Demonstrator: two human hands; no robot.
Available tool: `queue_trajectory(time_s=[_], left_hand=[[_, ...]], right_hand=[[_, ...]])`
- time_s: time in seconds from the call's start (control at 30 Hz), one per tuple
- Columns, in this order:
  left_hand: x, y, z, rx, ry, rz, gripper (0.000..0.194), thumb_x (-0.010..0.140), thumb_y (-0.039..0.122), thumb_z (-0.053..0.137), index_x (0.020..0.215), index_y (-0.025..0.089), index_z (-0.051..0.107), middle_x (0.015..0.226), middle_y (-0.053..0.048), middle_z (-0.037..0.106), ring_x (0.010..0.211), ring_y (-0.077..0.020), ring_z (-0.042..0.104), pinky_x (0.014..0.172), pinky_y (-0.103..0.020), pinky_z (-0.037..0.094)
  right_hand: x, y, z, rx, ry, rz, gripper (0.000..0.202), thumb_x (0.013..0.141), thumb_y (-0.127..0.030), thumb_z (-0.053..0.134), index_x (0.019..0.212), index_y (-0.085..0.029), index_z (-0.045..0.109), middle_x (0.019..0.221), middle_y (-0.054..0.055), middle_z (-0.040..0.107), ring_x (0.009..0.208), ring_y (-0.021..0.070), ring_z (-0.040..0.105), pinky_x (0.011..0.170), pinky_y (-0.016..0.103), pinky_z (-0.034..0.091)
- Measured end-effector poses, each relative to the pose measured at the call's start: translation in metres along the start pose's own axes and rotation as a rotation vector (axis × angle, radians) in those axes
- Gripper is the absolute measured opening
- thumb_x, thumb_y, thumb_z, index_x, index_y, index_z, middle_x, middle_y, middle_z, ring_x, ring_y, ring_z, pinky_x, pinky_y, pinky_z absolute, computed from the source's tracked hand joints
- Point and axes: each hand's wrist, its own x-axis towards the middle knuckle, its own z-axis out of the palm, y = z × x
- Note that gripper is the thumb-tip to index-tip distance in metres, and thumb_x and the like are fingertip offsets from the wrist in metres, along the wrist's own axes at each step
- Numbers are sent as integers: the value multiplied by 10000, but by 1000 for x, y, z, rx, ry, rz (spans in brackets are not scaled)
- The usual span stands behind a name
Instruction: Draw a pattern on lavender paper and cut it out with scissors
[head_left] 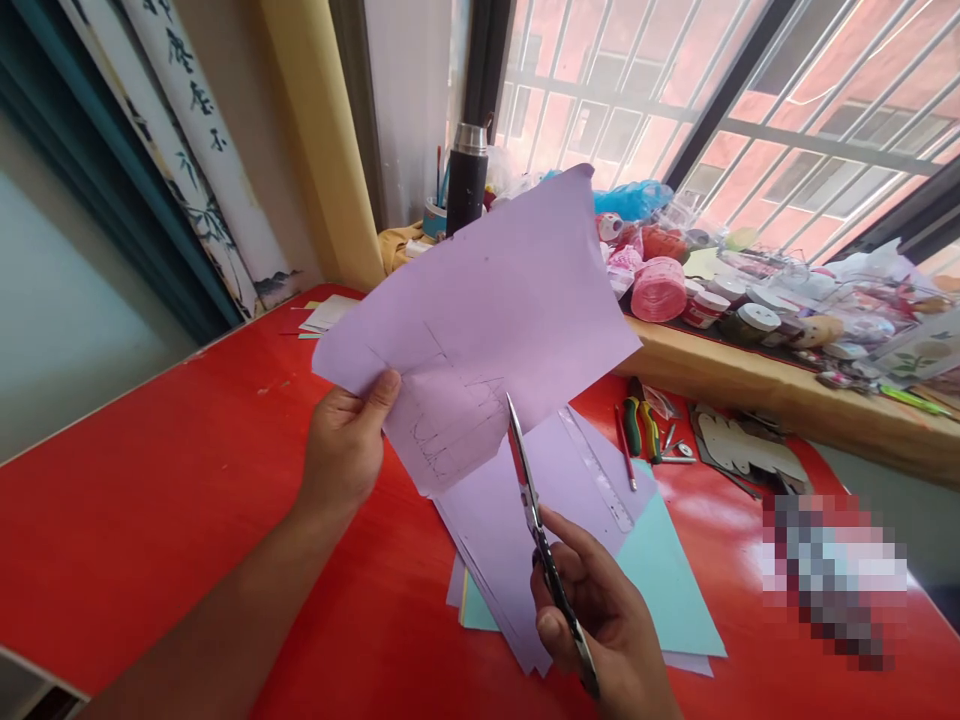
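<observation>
The left hand pinches the lower left edge of the purple sheet, thumb on the face, pencil lines just right of it. At the sheet's lower edge stand the scissors, tips up, the right hand's fingers curled around their handles.

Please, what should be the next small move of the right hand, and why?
Probably, the right hand should line up the scissors with the nearest drawn lines on the raised purple sheet. The scissors point up beside those lines, and the left hand grips the sheet near its lower left edge.
</observation>
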Motion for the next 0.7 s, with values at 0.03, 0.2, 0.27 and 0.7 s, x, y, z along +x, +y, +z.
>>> queue_trajectory(time_s=[0.03, 0.2, 0.27, 0.7], left_hand=[[0, 1, 0, -32, -3, 19, 488, 934, 608, 872, 1246, 235, 825, 1239, -39, 854, 1398, -305, 691, 1167, -412, 592], [2, -1, 0, -122, -12, 21, 429, 920, 567, 902, 1180, 230, 847, 1184, -43, 868, 1413, -287, 685, 1169, -385, 588], [3, -2, 0, -159, -23, 22, 438, 893, 570, 923, 1165, 234, 850, 1183, -43, 867, 1376, -288, 708, 1177, -398, 585], [6, 3, 6, -126, -5, -3, 475, 756, 664, 955, 977, 261, 834, 1071, -76, 861, 1237, -356, 775, 975, -441, 692]], right_hand=[[0, 2, 0, -4, -4, -2, 753, 892, -640, 910, 1515, -265, 715, 750, -35, 512, 603, 150, 397, 551, 283, 334], [2, 18, -5, -57, -10, -66, 750, 918, -650, 868, 1541, -267, 700, 733, -30, 523, 559, 146, 386, 509, 274, 330], [2, 22, -6, -58, -13, -94, 754, 924, -646, 861, 1549, -258, 696, 722, -28, 528, 546, 141, 374, 494, 267, 319], [4, 26, -7, -24, -38, -113, 714, 946, -608, 851, 1551, -266, 689, 720, -40, 474, 559, 140, 356, 491, 253, 332]])
